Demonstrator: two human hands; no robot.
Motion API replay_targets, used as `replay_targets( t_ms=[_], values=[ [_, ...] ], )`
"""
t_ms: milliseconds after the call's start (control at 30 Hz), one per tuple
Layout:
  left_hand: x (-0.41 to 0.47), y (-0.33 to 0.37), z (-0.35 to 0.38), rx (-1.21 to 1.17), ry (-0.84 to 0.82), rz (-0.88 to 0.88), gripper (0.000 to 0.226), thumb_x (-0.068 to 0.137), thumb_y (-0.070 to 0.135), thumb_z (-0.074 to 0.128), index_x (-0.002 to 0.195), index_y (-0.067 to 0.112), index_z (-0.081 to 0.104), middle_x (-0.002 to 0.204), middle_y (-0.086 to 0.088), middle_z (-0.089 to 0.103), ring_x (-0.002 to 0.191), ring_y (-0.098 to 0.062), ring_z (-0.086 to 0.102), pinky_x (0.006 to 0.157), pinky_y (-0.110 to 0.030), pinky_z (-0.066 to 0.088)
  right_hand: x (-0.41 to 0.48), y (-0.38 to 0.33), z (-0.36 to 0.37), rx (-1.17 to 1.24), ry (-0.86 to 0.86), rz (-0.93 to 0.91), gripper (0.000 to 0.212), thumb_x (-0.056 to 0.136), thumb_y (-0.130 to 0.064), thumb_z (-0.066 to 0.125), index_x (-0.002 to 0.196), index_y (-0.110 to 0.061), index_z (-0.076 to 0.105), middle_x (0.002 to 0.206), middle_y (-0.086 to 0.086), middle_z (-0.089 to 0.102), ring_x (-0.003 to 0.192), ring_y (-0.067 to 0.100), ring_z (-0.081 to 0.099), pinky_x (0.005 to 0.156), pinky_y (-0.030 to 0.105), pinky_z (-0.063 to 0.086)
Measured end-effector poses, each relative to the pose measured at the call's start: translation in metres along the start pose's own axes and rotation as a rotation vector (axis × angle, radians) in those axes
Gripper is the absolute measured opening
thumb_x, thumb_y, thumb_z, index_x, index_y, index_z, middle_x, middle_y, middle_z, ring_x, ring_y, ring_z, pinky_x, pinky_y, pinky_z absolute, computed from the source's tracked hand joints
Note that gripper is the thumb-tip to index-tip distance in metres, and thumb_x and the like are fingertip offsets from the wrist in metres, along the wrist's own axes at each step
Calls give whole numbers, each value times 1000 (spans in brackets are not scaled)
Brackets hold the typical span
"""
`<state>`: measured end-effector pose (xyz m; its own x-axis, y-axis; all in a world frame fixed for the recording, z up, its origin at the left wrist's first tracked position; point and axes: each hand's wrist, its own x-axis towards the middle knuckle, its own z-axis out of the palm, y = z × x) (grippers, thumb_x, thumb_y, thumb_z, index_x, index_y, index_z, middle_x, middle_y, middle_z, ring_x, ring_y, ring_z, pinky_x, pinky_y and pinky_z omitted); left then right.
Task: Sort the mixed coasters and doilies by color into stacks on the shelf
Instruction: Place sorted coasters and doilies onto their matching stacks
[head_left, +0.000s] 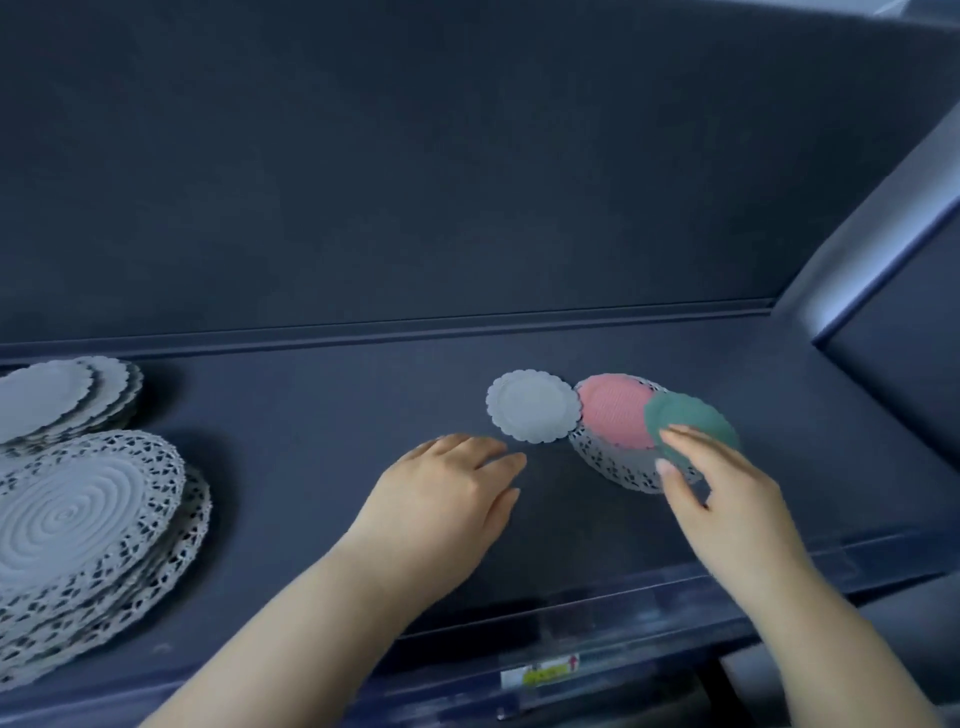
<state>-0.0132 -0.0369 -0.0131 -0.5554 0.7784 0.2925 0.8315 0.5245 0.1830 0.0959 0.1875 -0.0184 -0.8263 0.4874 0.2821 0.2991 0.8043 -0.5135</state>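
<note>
Right hand (727, 496) touching coaster (696, 415), left hand (447, 493) flat

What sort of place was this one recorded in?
Probably a shop or storeroom shelving unit, though that is a guess: a dark shelf with a back wall, a clear front rail carrying a printed label, and stacks of grey doilies at left.
</note>
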Motion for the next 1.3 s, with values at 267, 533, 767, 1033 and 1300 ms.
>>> replay_targets(
  t_ms=[267,533,767,1033,1300],
  values=[
    [90,43,45,166,-356,-368,67,101,44,27,151,13,-5,158,-10,-10,145,-21,-7,117,-31,6,44,52,-13,-190,-307,-21,56,88,-46,53,137,-24,41,150,-9,28,138,7,24,107,22,24],
    [98,47,52,234,-377,-478,48,97,47,39,133,14,40,138,2,43,123,-21,44,94,-33,43,46,61,3,-451,-196,-287,38,54,-15,86,82,3,67,86,23,69,81,36,69,42,33,51],
    [85,48,57,288,-361,-380,42,85,-1,43,124,12,44,119,1,51,104,-19,53,77,-31,48,49,48,-5,-428,-169,-295,48,21,12,78,64,4,58,50,11,50,34,25,44,31,15,25],
    [51,34,16,198,115,-216,46,66,-6,51,100,18,70,99,5,70,88,-19,68,78,-29,54,41,26,-15,130,-26,-161,37,83,0,54,116,-16,64,55,-15,39,46,6,41,49,21,37],
    [-27,-27,-38,136,383,-176,51,69,-11,54,112,14,66,118,4,63,114,-18,57,82,-28,53,7,-76,28,347,9,-221,31,91,-5,49,115,-19,64,53,-8,50,62,4,51,51,6,35]
  ],
)
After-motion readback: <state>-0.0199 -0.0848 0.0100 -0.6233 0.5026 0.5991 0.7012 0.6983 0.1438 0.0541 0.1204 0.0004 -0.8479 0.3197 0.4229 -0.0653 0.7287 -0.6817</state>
